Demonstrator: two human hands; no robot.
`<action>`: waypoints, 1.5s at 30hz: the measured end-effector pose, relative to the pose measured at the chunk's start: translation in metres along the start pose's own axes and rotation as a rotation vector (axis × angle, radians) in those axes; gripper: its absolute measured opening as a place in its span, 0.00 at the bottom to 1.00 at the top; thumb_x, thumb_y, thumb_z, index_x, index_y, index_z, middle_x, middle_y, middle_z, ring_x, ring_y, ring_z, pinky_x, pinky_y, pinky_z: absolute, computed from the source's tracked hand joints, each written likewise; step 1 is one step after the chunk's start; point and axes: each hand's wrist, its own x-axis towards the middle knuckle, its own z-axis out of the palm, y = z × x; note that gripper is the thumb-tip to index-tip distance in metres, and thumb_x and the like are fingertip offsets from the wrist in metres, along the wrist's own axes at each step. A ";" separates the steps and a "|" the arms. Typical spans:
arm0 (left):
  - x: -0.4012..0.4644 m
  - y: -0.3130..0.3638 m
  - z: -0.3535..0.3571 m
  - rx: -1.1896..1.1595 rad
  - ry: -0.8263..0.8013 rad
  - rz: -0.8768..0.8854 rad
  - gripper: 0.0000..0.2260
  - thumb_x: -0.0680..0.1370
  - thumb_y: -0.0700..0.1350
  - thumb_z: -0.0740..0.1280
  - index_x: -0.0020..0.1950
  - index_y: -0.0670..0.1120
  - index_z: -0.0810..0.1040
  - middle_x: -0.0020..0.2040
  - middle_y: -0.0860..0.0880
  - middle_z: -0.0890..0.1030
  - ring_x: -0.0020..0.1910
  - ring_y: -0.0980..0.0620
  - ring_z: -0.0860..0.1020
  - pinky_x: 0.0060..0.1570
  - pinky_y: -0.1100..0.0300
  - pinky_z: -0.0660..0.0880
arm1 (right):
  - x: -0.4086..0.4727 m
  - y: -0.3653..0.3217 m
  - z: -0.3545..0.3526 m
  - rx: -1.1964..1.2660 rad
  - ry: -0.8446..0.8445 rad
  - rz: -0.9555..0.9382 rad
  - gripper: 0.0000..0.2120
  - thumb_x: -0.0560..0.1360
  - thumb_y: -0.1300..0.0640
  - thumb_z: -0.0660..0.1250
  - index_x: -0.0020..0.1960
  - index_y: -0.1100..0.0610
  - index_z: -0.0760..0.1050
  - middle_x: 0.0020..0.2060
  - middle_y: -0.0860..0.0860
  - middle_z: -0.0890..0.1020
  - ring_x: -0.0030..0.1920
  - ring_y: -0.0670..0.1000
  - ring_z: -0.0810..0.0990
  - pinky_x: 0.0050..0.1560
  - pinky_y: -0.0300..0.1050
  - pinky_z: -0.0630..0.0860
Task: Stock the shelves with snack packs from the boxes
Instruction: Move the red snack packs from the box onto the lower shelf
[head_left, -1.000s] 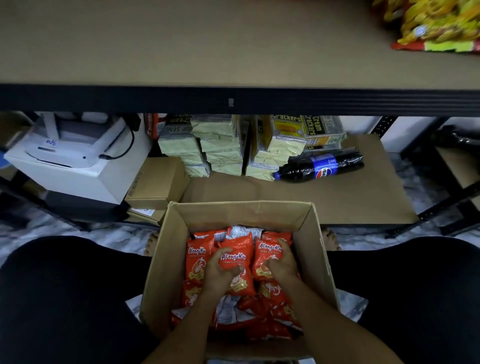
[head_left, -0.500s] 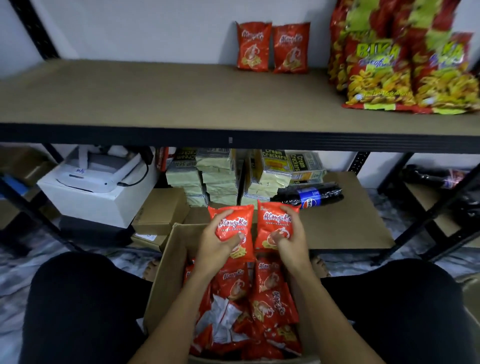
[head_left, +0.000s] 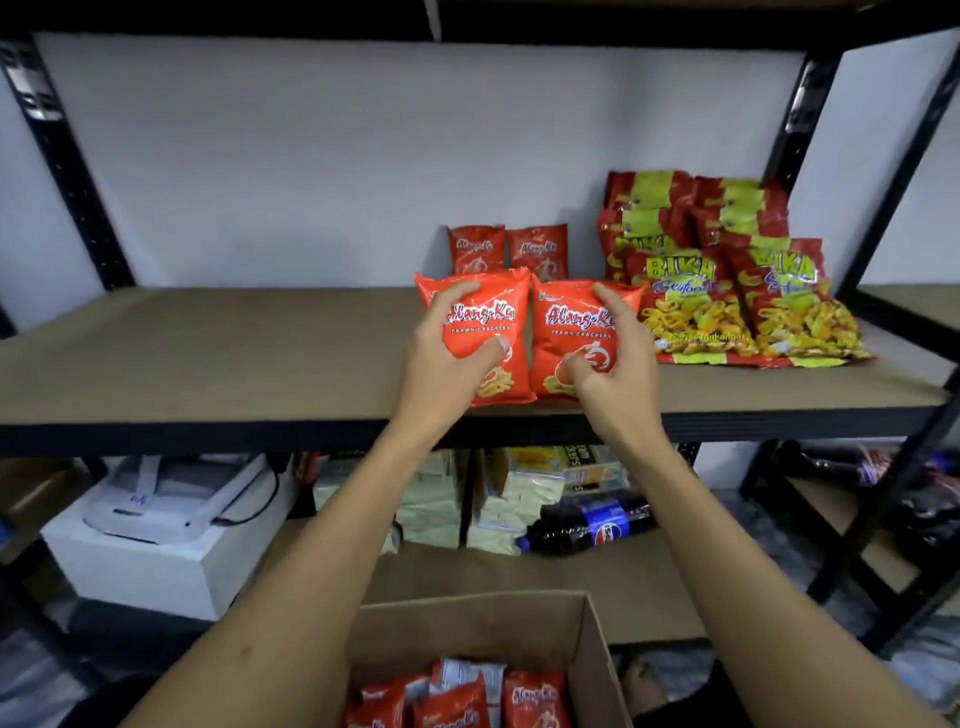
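Head camera looks forward, slightly down, close at the shelf (head_left: 260, 353).

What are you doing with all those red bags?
A person is stocking a shelf. The left hand holds one red prawn cracker pack and the right hand holds another red prawn cracker pack, side by side at the front of the brown shelf board. Two matching red packs stand behind them, beside yellow-and-red snack bags. More red packs wait in the open cardboard box below.
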 end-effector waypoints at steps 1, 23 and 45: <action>0.014 -0.002 0.003 0.008 0.003 0.012 0.26 0.70 0.38 0.76 0.64 0.54 0.73 0.56 0.52 0.79 0.50 0.58 0.80 0.47 0.62 0.79 | 0.013 0.002 0.004 -0.033 -0.020 0.019 0.32 0.74 0.61 0.69 0.72 0.43 0.64 0.61 0.51 0.68 0.54 0.43 0.71 0.54 0.31 0.70; 0.243 -0.116 0.046 0.708 0.013 0.177 0.40 0.69 0.51 0.74 0.76 0.60 0.57 0.71 0.46 0.61 0.70 0.47 0.59 0.67 0.48 0.67 | 0.238 0.096 0.066 -0.400 -0.115 -0.122 0.30 0.77 0.60 0.62 0.75 0.40 0.62 0.72 0.57 0.57 0.68 0.62 0.69 0.69 0.51 0.67; 0.268 -0.152 0.045 0.914 -0.045 -0.047 0.36 0.71 0.61 0.68 0.75 0.59 0.57 0.76 0.41 0.55 0.74 0.40 0.56 0.70 0.41 0.61 | 0.277 0.136 0.065 -0.709 0.004 -0.218 0.24 0.75 0.56 0.63 0.70 0.58 0.70 0.68 0.67 0.69 0.68 0.67 0.67 0.66 0.62 0.68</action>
